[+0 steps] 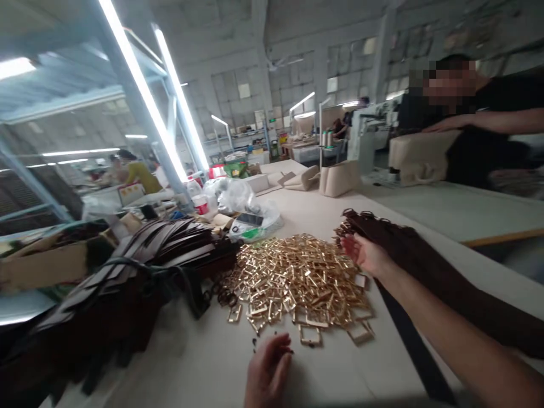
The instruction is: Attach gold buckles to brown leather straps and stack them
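Note:
A heap of gold metal buckles [297,280] lies in the middle of the pale table [199,362]. My left hand [267,371] rests on the table just in front of the heap, fingers bent, near a small dark piece; nothing is clearly held. My right hand [363,254] reaches over the heap's right side, palm up, fingers apart, touching the end of a bundle of dark brown straps [425,266] that runs along my right forearm. A large pile of dark brown straps [127,272] lies to the left.
A cardboard box [46,263] sits at far left. Clear plastic bags with a phone [249,218] lie behind the buckles. Beige bags [340,177] stand farther back. A person in black leans on a beige bag [420,156] at right; other workers sit far left.

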Demonstrator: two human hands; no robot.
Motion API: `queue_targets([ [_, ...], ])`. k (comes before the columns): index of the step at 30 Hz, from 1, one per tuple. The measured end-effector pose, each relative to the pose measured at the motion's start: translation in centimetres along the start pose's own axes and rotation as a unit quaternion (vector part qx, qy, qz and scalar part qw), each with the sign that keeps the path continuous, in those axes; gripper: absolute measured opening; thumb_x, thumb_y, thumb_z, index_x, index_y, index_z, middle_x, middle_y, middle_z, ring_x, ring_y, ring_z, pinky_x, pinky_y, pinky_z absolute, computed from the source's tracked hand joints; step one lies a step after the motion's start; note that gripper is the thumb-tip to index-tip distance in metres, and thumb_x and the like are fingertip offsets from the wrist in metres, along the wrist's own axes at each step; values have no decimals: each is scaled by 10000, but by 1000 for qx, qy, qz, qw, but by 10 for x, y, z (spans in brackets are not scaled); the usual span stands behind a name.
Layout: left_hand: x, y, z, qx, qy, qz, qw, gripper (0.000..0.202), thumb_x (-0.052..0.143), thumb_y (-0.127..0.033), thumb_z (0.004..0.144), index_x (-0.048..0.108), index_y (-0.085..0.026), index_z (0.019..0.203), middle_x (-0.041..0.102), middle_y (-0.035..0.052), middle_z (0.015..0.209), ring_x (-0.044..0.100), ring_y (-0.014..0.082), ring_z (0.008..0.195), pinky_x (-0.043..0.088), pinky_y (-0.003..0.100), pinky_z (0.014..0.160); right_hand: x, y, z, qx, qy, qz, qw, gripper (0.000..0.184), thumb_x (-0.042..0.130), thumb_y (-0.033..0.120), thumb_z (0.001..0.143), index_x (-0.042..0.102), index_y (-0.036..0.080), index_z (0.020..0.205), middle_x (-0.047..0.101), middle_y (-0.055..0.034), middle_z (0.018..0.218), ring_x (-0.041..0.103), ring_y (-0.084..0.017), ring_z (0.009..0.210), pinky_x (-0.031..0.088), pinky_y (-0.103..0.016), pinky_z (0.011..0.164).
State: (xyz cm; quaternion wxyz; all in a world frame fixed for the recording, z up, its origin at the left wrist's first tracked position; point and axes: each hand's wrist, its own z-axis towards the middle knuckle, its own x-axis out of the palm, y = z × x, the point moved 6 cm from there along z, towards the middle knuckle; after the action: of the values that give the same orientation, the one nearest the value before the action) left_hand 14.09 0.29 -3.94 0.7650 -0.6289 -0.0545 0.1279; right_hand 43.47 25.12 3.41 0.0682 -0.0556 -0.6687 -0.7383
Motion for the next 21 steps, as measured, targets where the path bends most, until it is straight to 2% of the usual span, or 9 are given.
queue_targets([
  [3, -1, 2, 4, 45, -3, 54, 997, 421, 569, -572, 863, 735, -206, 989, 749, 93, 904, 702, 209, 791, 573, 307, 737, 56, -17, 5, 9, 54, -42, 998, 130, 523, 248, 892, 612, 182, 823, 719, -93, 766, 694, -190, 652, 568, -287, 557],
  [7, 1, -5, 2, 97, 3, 152, 984, 250, 562, -394, 894, 720, -207, 947, 718, 81, 827, 674, 202, 747, 543, 299, 692, 165, -37, 2, -27, 142, -139, 980, 161, 564, 265, 878, 665, 167, 956, 747, -78, 908, 704, -195, 752, 553, -278, 611],
  [11, 5, -11, 3, 111, 37, 226, 967, 159, 577, -209, 831, 701, -204, 930, 713, 82, 841, 674, 219, 785, 535, 323, 718, 285, -45, -19, -116, 252, -241, 930, 155, 625, 256, 856, 712, 187, 963, 748, -34, 909, 684, -204, 856, 529, -317, 803],
  [13, 5, -10, 5, 110, 45, 242, 963, 187, 581, -165, 797, 696, -202, 939, 722, 87, 864, 680, 228, 805, 537, 331, 722, 331, -45, -33, -163, 285, -287, 900, 173, 617, 236, 872, 715, 195, 1009, 741, -42, 995, 669, -209, 941, 494, -321, 893],
  [15, 4, -6, 7, 108, 48, 249, 961, 224, 586, -146, 770, 694, -205, 957, 727, 87, 877, 683, 234, 816, 539, 339, 729, 361, -46, -42, -201, 290, -335, 874, 245, 600, 210, 889, 684, 180, 1118, 705, -77, 1137, 635, -219, 1049, 450, -321, 963],
  [17, 4, 0, 7, 111, 42, 249, 961, 248, 597, -144, 741, 693, -210, 960, 726, 84, 869, 682, 238, 805, 543, 349, 725, 380, -50, -45, -228, 283, -387, 847, 324, 614, 185, 878, 640, 151, 1199, 657, -118, 1226, 592, -241, 1127, 413, -334, 1001],
  [21, 6, 20, 5, 129, 15, 236, 963, 280, 646, -163, 655, 699, -222, 923, 727, 86, 830, 686, 255, 771, 556, 375, 701, 392, -60, -40, -262, 267, -480, 793, 281, 663, 159, 822, 659, 118, 1100, 660, -165, 1137, 573, -302, 1096, 396, -391, 966],
])
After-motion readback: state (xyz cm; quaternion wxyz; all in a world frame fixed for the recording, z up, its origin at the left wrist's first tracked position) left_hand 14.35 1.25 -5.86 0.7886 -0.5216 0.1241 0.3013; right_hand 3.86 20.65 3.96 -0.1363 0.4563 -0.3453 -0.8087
